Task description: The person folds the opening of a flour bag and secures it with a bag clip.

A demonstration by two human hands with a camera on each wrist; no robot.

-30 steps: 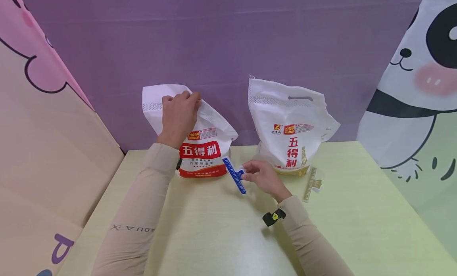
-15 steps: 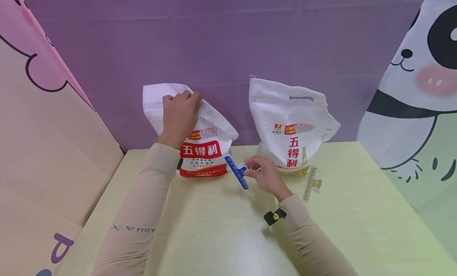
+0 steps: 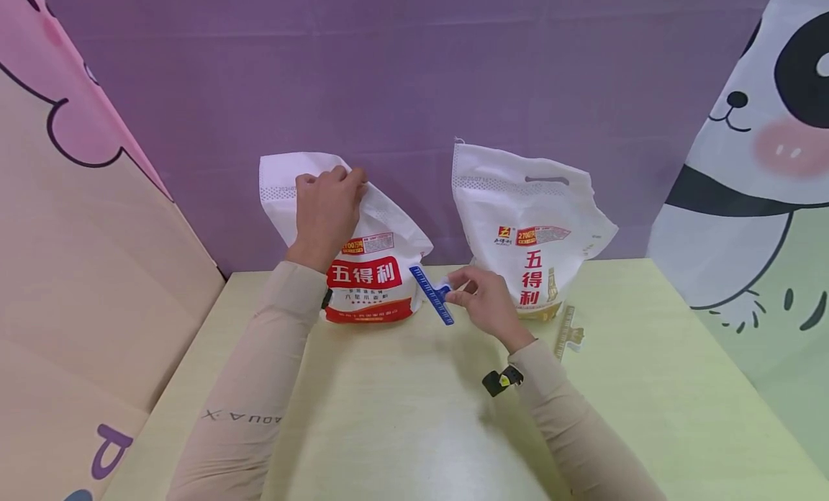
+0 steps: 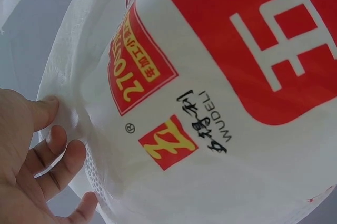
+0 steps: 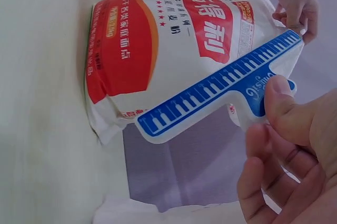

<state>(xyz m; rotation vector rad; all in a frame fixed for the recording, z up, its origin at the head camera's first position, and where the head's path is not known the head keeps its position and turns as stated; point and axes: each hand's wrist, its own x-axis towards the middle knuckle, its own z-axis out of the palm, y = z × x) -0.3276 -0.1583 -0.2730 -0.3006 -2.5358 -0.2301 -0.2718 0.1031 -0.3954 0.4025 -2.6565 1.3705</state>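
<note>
My left hand [image 3: 327, 213] grips the upper part of a white flour bag [image 3: 369, 242] with red print, below its top edge; in the left wrist view its thumb and fingers gather the white fabric [image 4: 152, 192]. The bag stands upright on the table, its top slanting down to the right. Between thumb and fingers, my right hand [image 3: 482, 303] pinches a blue bag clip [image 3: 432, 294] with a piano-key pattern and white edges. The clip slants just right of the bag's lower side. In the right wrist view, the clip [image 5: 216, 83] overlaps the bag and reaches across toward my left hand [image 5: 297, 2].
A second white flour bag [image 3: 524, 206], with gold at its base and a handle slot, stands to the right. Near it a gold piano-key clip [image 3: 565, 335] lies on the pale table [image 3: 388, 414]. A purple cloth backdrop [image 3: 401, 69] hangs behind, with printed panels either side.
My right hand has lifted the blue clip slightly and carried it a little farther from me and to the right. The left hand keeps its hold on the bag.
</note>
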